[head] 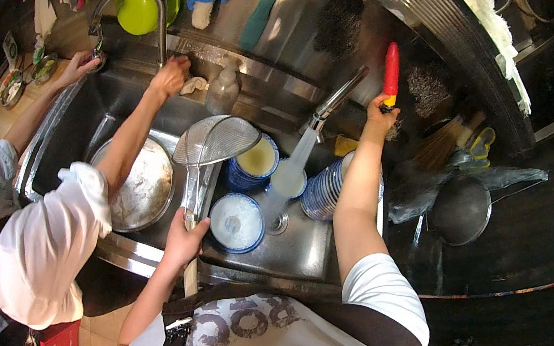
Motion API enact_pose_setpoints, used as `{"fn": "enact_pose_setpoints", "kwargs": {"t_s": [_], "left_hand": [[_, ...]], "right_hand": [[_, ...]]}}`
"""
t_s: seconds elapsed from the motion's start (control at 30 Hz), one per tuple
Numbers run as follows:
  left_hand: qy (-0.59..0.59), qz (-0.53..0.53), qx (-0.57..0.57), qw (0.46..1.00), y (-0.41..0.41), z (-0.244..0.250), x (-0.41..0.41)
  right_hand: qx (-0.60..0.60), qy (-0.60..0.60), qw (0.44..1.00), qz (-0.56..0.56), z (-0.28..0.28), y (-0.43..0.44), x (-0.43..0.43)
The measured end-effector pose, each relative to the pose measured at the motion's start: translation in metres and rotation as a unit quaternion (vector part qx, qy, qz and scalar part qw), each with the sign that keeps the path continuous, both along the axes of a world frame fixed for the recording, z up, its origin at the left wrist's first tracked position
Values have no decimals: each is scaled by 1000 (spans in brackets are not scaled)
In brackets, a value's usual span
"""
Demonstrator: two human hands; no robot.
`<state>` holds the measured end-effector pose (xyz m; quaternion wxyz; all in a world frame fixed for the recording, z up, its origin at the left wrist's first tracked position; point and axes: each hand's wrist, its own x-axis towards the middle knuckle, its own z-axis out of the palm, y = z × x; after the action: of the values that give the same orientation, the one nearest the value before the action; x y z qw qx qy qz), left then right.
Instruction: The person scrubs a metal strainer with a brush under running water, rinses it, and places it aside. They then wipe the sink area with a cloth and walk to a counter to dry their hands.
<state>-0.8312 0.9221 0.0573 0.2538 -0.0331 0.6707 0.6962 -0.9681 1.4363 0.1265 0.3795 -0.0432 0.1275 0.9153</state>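
Observation:
My left hand (185, 237) is closed around the wooden handle of a wire-mesh strainer (221, 142), held over the divider of a double sink. My right hand (383, 111) reaches to the back right and grips the black lower end of a red and yellow object (392, 74), perhaps a bottle or a handled tool. Water runs from the right faucet (328, 104) into the right basin (296, 256). There, blue-and-white bowls (237, 223) stand or lie in several groups, and a tilted stack of them (323, 192) is partly behind my right forearm.
A co-worker's arms (136, 127) reach over the left basin, where a large round metal lid or pan (147, 190) lies. Behind the sink are a soap dispenser (223, 88), a yellow sponge (345, 146) and a hanging green dipper (142, 10). A dark round pan (462, 209) is at right.

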Motion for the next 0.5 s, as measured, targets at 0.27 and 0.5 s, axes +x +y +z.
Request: {"fn": "enact_pose_setpoints", "kwargs": {"t_s": [0.27, 0.5], "left_hand": [[-6, 11, -26, 1000, -4, 7, 4], [6, -17, -23, 1000, -3, 14, 7]], "right_hand": [[239, -115, 963, 52, 8, -85, 82], [226, -247, 938, 87, -85, -108, 88]]}}
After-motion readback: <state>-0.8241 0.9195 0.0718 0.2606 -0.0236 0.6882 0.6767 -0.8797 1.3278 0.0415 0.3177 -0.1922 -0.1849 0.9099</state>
